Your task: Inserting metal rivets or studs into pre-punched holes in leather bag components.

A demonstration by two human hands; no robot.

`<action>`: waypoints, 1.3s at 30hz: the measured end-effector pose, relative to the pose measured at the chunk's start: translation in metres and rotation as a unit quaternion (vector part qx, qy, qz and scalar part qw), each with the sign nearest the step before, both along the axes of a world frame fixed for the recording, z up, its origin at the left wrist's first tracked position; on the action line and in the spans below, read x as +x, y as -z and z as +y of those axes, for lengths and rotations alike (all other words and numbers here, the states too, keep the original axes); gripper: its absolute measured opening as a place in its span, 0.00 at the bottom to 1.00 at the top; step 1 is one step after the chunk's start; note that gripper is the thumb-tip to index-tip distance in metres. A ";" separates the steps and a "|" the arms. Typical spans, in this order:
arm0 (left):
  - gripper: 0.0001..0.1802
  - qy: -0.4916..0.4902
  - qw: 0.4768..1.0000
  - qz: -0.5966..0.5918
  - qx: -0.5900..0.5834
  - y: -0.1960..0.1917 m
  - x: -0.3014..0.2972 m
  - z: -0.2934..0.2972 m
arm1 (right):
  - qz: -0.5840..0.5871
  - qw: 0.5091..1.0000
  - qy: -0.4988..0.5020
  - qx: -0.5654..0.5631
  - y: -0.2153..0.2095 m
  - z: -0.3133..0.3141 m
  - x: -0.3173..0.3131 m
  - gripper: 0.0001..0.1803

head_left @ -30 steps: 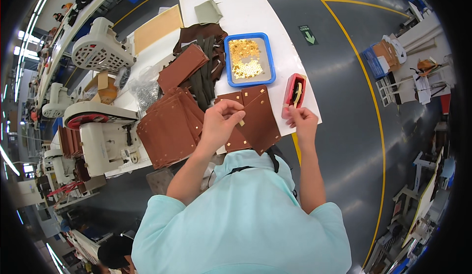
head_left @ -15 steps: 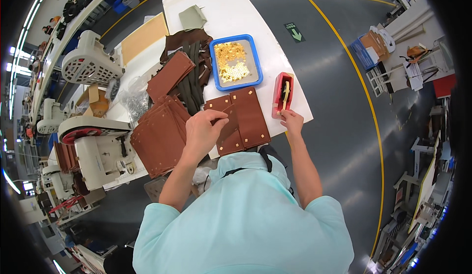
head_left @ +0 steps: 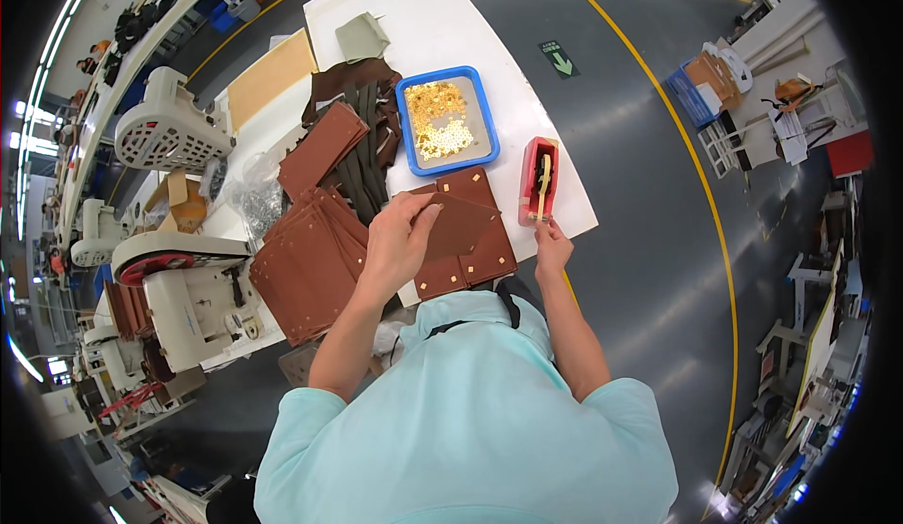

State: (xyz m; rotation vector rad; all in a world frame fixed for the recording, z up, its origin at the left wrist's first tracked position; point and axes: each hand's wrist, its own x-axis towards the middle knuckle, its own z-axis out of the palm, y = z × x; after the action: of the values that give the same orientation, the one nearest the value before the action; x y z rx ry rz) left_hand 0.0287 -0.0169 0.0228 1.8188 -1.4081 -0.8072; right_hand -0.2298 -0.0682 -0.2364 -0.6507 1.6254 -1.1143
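Observation:
My left hand (head_left: 397, 244) is closed on the edge of a thin brown leather piece (head_left: 463, 227), lifted and tilted over other brown leather panels (head_left: 492, 258). Those panels lie flat at the table's front edge, with small pale squares near their corners. At the right edge of the table stands a red tape dispenser (head_left: 528, 182) with a pale roll inside. My right hand (head_left: 552, 249) is at its near end, fingers pinched on the end of the tape (head_left: 542, 214). How much tape is pulled out cannot be made out.
Beyond the panels sits a blue-rimmed tray (head_left: 492, 121) of small gold metal parts. A stack of brown leather pieces (head_left: 306, 275) lies to the left, near dark fabric strips (head_left: 356, 174). White machines (head_left: 177, 312) flank the left side. A white table (head_left: 423, 16) extends away from me.
My left hand has raised the leather piece, which now tilts up with more of its face showing. My right hand has drawn slightly toward me at the dispenser.

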 end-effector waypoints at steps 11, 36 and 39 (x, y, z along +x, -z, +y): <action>0.12 -0.060 0.982 0.173 0.041 0.000 -0.007 0.001 | 0.240 0.964 -0.113 0.021 -0.006 0.008 -0.019 0.11; 0.13 -0.005 0.992 0.125 -0.001 -0.014 -0.036 0.016 | -0.179 0.922 -0.329 -0.096 -0.226 0.026 0.078 0.09; 0.12 0.007 0.995 0.097 -0.017 -0.018 -0.037 0.017 | -0.175 0.924 -0.329 -0.090 -0.230 0.024 0.077 0.09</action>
State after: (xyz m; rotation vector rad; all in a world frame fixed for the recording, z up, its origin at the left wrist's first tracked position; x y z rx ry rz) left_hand -0.0080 0.0006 0.0407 1.6580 -1.3032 -0.9337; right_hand -0.1525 -0.0444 -0.0060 -0.9662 0.8932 -0.8148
